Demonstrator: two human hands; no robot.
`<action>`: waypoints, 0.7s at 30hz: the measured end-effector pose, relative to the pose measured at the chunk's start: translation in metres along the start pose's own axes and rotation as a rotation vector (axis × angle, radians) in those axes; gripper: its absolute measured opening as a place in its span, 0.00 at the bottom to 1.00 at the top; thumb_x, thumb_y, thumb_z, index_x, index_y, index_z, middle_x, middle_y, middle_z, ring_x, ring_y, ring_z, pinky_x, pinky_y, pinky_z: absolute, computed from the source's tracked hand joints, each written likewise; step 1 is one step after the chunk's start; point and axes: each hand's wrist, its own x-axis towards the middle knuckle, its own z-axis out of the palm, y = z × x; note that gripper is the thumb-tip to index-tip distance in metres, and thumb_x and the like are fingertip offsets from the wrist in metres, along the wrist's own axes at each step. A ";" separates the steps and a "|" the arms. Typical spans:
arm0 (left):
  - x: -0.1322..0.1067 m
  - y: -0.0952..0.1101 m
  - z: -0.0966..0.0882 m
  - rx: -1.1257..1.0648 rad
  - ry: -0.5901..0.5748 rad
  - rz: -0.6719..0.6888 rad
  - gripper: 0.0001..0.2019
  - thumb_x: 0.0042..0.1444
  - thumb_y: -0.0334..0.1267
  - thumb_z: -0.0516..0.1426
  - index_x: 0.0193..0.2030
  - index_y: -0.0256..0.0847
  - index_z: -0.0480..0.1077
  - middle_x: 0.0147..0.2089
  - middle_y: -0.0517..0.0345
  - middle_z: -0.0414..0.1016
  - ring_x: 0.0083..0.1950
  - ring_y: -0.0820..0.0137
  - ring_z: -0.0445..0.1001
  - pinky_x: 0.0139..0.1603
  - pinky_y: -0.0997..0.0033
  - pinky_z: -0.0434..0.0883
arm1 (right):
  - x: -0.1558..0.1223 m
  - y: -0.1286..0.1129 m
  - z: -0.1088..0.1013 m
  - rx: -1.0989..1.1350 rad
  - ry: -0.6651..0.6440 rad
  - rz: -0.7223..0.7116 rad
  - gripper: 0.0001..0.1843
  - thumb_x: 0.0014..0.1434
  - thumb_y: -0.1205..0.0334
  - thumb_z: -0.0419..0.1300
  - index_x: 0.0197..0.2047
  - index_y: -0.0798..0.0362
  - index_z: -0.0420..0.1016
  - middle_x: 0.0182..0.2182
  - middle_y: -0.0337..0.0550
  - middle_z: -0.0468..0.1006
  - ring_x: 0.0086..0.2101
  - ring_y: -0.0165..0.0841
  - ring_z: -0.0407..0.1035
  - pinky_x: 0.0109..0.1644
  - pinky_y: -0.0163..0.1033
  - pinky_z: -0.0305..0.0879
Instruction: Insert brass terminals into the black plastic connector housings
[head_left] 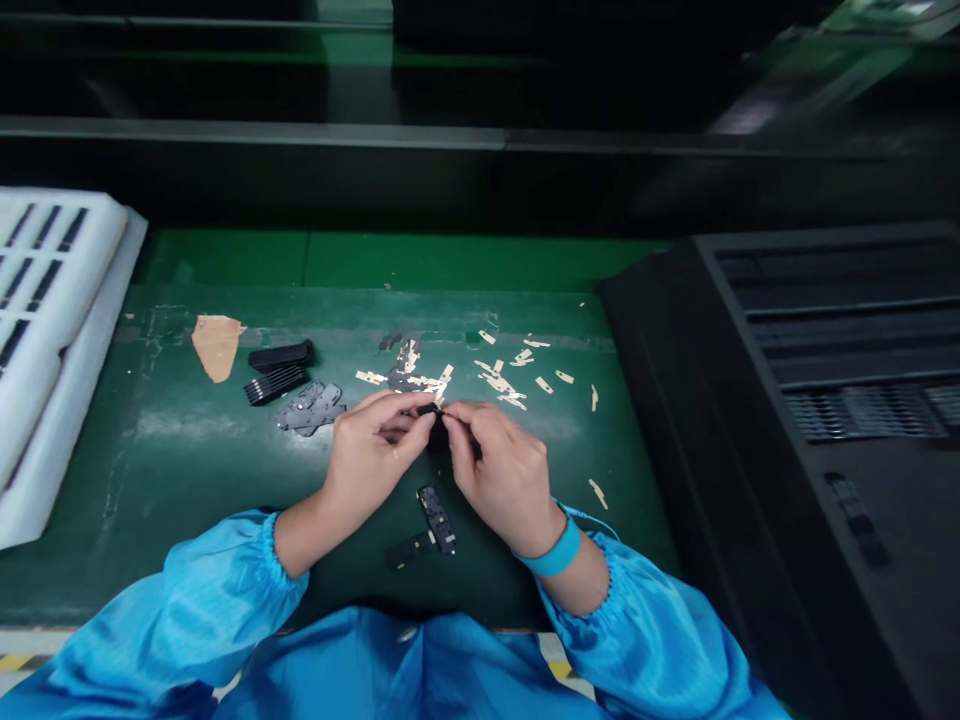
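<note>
My left hand (379, 443) pinches a small black plastic part (429, 409) over the middle of the green table. Close against it, my right hand (501, 465) has its thumb and fingertips pressed together at the part's right end; whatever they grip is too small to name. Below the hands lie two black parts (436, 520) with small light spots, touching at an angle. Thin cream-coloured pieces (499, 380) are scattered just beyond my fingers. Left of my left hand sits a pile of flat dark grey plates (309, 408).
Black ribbed parts (276, 385) and a torn brown scrap (216, 347) lie at the left on the green table (187, 470). White foam trays (75, 300) with dark slots stand at the far left. A large black tray (720, 400) with rows of parts borders the right side.
</note>
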 end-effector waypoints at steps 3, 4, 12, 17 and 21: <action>0.003 -0.002 0.000 -0.136 -0.025 -0.144 0.10 0.58 0.37 0.65 0.46 0.40 0.80 0.37 0.57 0.83 0.32 0.71 0.84 0.37 0.73 0.84 | 0.001 0.001 0.000 -0.001 0.004 -0.001 0.06 0.71 0.68 0.56 0.47 0.51 0.73 0.39 0.47 0.84 0.39 0.37 0.80 0.42 0.41 0.77; 0.004 -0.002 0.000 -0.180 -0.029 -0.185 0.10 0.57 0.37 0.66 0.45 0.40 0.80 0.34 0.58 0.83 0.31 0.72 0.83 0.36 0.73 0.85 | 0.001 0.002 0.000 0.001 0.005 -0.003 0.07 0.71 0.68 0.56 0.47 0.51 0.73 0.40 0.47 0.84 0.40 0.37 0.80 0.44 0.42 0.77; 0.008 -0.004 0.002 -0.383 -0.020 -0.335 0.14 0.50 0.42 0.71 0.40 0.39 0.78 0.35 0.59 0.82 0.29 0.74 0.81 0.34 0.72 0.85 | 0.006 0.007 -0.004 0.081 0.025 0.129 0.12 0.71 0.67 0.53 0.53 0.53 0.76 0.44 0.49 0.85 0.43 0.38 0.81 0.48 0.42 0.78; 0.008 -0.003 0.001 -0.409 -0.038 -0.365 0.16 0.49 0.45 0.72 0.40 0.39 0.79 0.33 0.60 0.81 0.28 0.74 0.81 0.34 0.73 0.84 | 0.011 0.000 -0.004 0.395 -0.072 0.352 0.05 0.65 0.65 0.61 0.42 0.51 0.78 0.33 0.38 0.83 0.29 0.29 0.77 0.34 0.33 0.74; 0.007 0.000 -0.001 -0.363 -0.085 -0.372 0.15 0.51 0.44 0.71 0.42 0.38 0.80 0.34 0.60 0.82 0.29 0.75 0.81 0.36 0.77 0.83 | 0.011 0.001 0.000 0.567 -0.130 0.472 0.05 0.66 0.61 0.59 0.40 0.52 0.77 0.30 0.38 0.81 0.28 0.29 0.74 0.33 0.33 0.71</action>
